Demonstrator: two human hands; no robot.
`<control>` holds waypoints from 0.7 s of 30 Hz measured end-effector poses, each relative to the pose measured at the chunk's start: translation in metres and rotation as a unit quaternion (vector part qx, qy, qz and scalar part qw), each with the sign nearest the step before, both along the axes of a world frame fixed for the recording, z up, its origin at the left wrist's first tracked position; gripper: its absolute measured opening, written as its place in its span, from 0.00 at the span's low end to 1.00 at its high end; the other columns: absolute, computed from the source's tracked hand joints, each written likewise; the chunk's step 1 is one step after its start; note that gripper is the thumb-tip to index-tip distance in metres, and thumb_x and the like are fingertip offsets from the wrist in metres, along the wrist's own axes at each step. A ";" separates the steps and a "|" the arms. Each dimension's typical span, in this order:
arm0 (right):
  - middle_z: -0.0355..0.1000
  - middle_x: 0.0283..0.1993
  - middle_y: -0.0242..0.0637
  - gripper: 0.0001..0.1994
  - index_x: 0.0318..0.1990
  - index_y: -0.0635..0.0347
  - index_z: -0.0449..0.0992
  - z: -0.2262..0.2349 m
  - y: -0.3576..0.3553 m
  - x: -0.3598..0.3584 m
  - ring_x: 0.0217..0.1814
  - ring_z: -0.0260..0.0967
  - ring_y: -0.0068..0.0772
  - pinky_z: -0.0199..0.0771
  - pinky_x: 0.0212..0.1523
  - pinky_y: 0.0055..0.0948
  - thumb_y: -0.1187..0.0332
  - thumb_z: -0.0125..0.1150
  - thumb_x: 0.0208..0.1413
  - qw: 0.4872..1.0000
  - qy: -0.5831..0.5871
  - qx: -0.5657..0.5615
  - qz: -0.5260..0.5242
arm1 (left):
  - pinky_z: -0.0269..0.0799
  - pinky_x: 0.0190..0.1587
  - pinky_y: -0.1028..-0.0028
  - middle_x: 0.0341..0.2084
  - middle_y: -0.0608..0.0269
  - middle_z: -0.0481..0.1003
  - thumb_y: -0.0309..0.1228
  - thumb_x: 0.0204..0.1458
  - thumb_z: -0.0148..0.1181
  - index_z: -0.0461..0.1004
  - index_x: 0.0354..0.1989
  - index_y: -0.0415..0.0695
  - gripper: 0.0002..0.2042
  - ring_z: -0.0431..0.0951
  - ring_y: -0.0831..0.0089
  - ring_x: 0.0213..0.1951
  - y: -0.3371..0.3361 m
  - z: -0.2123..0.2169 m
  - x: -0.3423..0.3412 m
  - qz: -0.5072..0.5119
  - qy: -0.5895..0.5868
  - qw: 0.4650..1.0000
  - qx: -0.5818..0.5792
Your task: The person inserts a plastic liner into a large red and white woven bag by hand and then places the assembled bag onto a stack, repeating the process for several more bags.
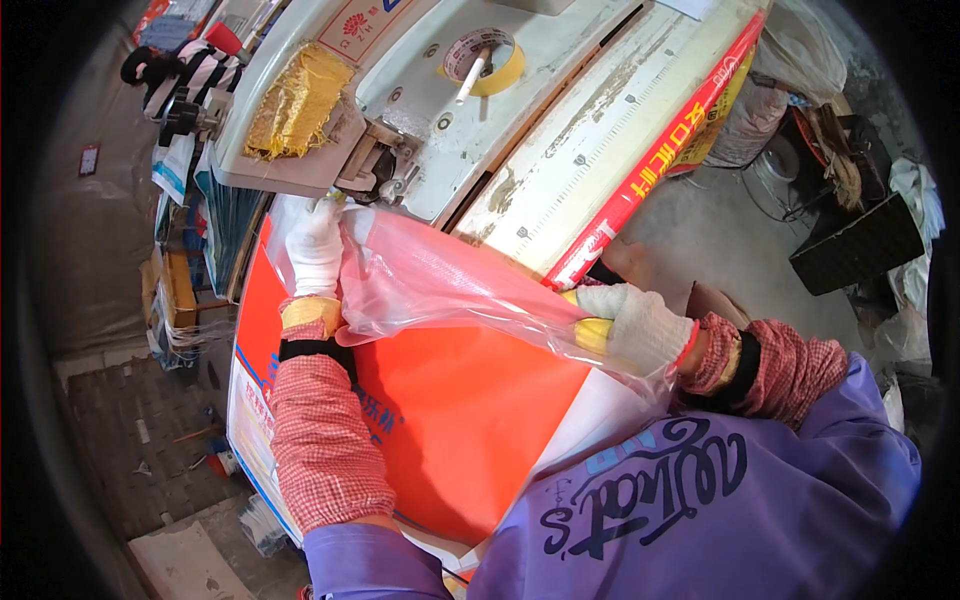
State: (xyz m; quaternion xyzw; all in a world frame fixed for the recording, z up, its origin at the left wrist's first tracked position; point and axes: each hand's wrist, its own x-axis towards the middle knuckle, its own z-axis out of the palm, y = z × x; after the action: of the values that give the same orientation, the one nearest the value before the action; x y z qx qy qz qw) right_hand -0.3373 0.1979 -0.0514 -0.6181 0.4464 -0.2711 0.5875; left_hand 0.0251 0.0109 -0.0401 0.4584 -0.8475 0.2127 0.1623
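A large orange-red and white bag (pixel 470 420), which looks like a woven sack, lies across my lap and against the machine. Over its upper edge spreads a clear plastic liner (pixel 430 280), wrinkled and partly see-through. My left hand (pixel 316 245), in a white glove, is closed on the liner's upper left part, just below the head of a sewing machine (pixel 290 178). My right hand (pixel 630 325), gloved with yellow fingertip covers, pinches the liner's right end beside the table edge. The needle area is hidden under the machine head.
On the pale machine bed lies a tape roll (pixel 500 65) with a white stick (pixel 473 78) across it. Yellow woven cloth (pixel 300 100) covers part of the machine head. Red printed tape (pixel 650 170) runs along the table edge. A dark box (pixel 858 245) stands at right.
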 end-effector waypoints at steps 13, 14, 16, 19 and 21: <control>0.74 0.32 0.40 0.20 0.40 0.59 0.74 0.043 -0.016 -0.002 0.35 0.73 0.34 0.72 0.35 0.28 0.50 0.52 0.54 0.883 0.408 -0.051 0.225 | 0.69 0.39 0.61 0.30 0.49 0.74 0.28 0.48 0.52 0.75 0.35 0.46 0.08 0.73 0.50 0.35 0.028 0.027 -0.017 0.114 0.056 0.954 0.272; 0.74 0.32 0.40 0.20 0.40 0.59 0.74 0.045 -0.014 0.003 0.35 0.73 0.34 0.72 0.35 0.28 0.50 0.52 0.54 0.882 0.407 -0.056 0.230 | 0.69 0.39 0.61 0.30 0.49 0.74 0.28 0.48 0.52 0.75 0.35 0.46 0.08 0.73 0.50 0.35 0.031 0.033 -0.020 0.121 0.057 0.954 0.270; 0.73 0.28 0.42 0.21 0.33 0.60 0.76 0.045 -0.008 0.010 0.34 0.73 0.36 0.72 0.35 0.31 0.49 0.51 0.52 0.906 0.391 0.140 0.089 | 0.69 0.40 0.62 0.30 0.50 0.74 0.29 0.48 0.51 0.75 0.36 0.46 0.08 0.74 0.51 0.36 0.023 0.033 -0.031 0.094 0.019 0.954 0.282; 0.74 0.27 0.44 0.25 0.31 0.60 0.76 0.023 -0.026 0.024 0.34 0.74 0.37 0.72 0.37 0.33 0.44 0.50 0.51 0.920 0.381 0.071 0.055 | 0.70 0.38 0.61 0.29 0.48 0.75 0.30 0.47 0.52 0.75 0.31 0.44 0.07 0.74 0.51 0.36 -0.020 0.029 -0.011 0.088 0.026 0.970 0.227; 0.74 0.35 0.46 0.26 0.35 0.59 0.76 -0.036 -0.031 0.085 0.37 0.73 0.40 0.72 0.39 0.36 0.42 0.49 0.51 0.873 0.406 -0.150 -0.223 | 0.70 0.36 0.59 0.28 0.47 0.75 0.31 0.46 0.52 0.75 0.28 0.43 0.08 0.75 0.51 0.34 -0.054 0.029 0.018 0.110 -0.030 0.982 0.148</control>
State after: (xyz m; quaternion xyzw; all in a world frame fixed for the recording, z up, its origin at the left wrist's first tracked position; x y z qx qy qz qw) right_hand -0.2524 0.1669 -0.0870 -0.6388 0.7256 -0.1834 0.1783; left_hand 0.0427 -0.0434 -0.0110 0.5608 -0.8188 0.1151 0.0424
